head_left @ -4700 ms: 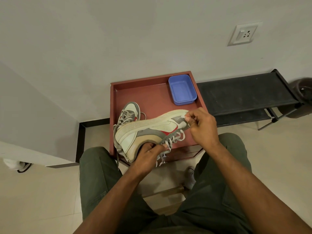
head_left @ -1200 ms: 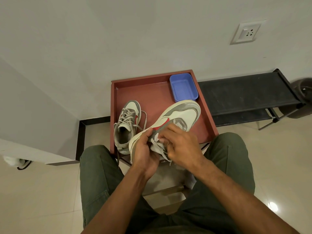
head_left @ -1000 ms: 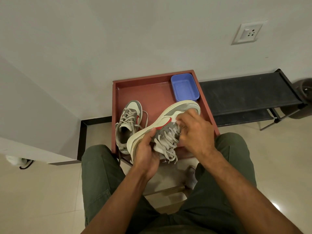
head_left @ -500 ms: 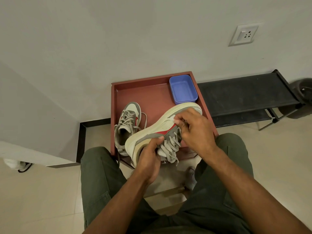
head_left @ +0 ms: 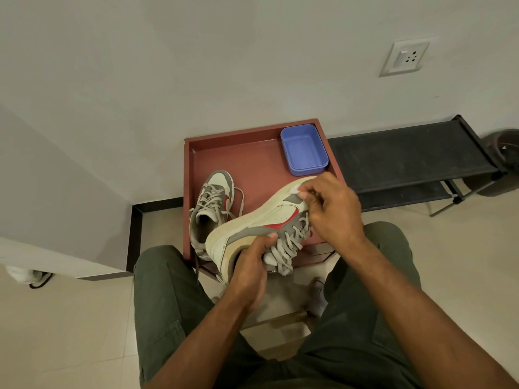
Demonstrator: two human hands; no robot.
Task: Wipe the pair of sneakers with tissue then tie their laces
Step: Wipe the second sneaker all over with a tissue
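My left hand grips a cream, grey and red sneaker by its collar, tipped on its side over the front of the red tray, with loose laces hanging toward me. My right hand pinches a small white tissue against the sneaker's toe side. The second sneaker stands upright on the tray's left, its laces loose.
A blue plastic box sits at the tray's back right corner. A black low rack stands to the right against the wall, with a dark bin beyond it. My knees frame the tray's front edge.
The held sneaker has rolled further onto its side. My right hand moved from the lace area up toward the toe with the tissue.
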